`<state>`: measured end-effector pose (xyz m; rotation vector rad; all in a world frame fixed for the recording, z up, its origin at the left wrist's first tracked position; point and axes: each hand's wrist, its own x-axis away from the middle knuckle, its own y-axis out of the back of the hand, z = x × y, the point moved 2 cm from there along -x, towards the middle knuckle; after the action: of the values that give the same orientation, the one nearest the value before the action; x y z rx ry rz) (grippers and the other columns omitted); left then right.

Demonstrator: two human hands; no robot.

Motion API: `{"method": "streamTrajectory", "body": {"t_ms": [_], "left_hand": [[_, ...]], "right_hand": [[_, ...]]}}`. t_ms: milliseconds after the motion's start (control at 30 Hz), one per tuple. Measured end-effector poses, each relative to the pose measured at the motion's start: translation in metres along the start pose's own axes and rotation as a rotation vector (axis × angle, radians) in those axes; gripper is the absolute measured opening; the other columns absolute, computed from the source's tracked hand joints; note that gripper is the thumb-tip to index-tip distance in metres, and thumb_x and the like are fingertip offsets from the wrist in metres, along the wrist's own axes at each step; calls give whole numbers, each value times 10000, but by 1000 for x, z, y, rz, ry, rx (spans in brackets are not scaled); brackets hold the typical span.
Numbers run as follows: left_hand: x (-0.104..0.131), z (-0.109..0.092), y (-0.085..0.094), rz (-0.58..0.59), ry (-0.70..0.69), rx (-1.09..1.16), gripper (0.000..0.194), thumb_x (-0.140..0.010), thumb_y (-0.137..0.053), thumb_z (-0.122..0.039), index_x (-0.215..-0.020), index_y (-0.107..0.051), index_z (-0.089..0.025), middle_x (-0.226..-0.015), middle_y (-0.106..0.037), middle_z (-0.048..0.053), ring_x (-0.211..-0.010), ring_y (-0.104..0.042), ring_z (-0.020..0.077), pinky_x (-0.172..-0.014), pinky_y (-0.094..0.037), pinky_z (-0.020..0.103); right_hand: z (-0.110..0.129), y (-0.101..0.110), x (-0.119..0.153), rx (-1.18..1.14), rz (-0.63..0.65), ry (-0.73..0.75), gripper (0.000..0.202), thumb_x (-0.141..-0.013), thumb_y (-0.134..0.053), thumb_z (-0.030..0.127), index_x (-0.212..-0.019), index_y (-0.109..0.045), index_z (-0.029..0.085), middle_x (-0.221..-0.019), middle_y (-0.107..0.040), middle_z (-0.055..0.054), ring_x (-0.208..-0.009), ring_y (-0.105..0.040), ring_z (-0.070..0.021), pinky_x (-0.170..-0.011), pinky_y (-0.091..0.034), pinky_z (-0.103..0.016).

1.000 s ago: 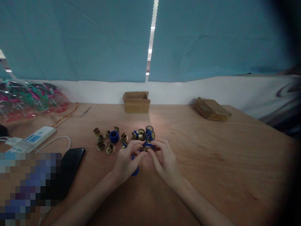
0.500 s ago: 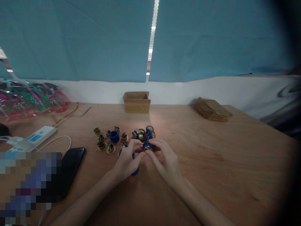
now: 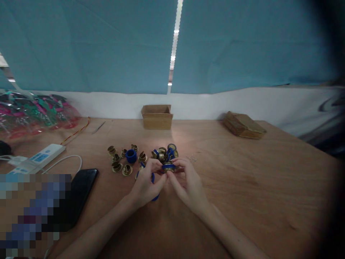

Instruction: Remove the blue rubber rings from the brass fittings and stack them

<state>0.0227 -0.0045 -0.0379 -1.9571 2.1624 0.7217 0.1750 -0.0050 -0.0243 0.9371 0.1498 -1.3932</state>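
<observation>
Between the fingertips of both hands sits a brass-coloured round fitting with a blue ring [image 3: 168,167] around its middle. My left hand [image 3: 148,183] pinches it from the left, and my right hand [image 3: 190,183] grips its right side. Just behind my fingers lies a pile of similar brass and blue fittings [image 3: 171,153]. To the left, several bare brass fittings [image 3: 127,170] are spread around a loose blue ring [image 3: 131,156]. More blue rings [image 3: 155,198] are partly hidden by my left hand.
An open cardboard box [image 3: 157,121] stands at the back, and a second cardboard box [image 3: 244,125] lies at the right. Tweezers [image 3: 98,127], a power strip [image 3: 40,158], a black phone [image 3: 83,190] and plastic-wrapped items [image 3: 37,113] are at the left. Tiny thin pieces [image 3: 192,158] lie right of the pile.
The held fitting has turned slightly between my fingers, so its brass rims and blue band show more from the side. Both hands have shifted only a little.
</observation>
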Motion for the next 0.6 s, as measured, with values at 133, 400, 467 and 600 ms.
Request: {"method": "streamTrajectory", "body": {"t_ms": [133, 400, 467, 600], "left_hand": [[2, 1, 2, -72, -34, -49, 255, -806, -582, -135, -1000, -431, -203, -926, -643, 39, -863, -651, 148, -780, -510, 276], [8, 0, 3, -106, -62, -187, 253, -801, -595, -190, -993, -433, -208, -856, -645, 18, -731, -634, 126, -633, -481, 219], [8, -1, 2, -104, -68, -233, 224, -804, -584, -192, -963, -427, -209, -787, -627, -7, -627, -600, 102, -559, -440, 195], [8, -4, 2, -103, -88, -274, 182, -807, -568, -179, -919, -428, -208, -730, -598, -29, -555, -555, 82, -522, -402, 183]], "right_hand": [[-1, -2, 2, -1, 40, -70, 245, -886, -538, 217, -1116, -452, 220, -1028, -577, -75, -882, -603, -189, -762, -534, -340], [0, -4, 5, -28, -13, -85, 162, -898, -514, 216, -1049, -454, 213, -906, -618, -54, -744, -647, -163, -657, -545, -282], [0, -4, 6, -20, -16, -78, 129, -898, -494, 191, -1018, -454, 216, -899, -609, -56, -749, -640, -165, -652, -541, -283], [0, -5, 7, -18, -21, -60, 82, -896, -485, 174, -960, -459, 217, -903, -594, -56, -769, -625, -165, -661, -527, -283]]}}
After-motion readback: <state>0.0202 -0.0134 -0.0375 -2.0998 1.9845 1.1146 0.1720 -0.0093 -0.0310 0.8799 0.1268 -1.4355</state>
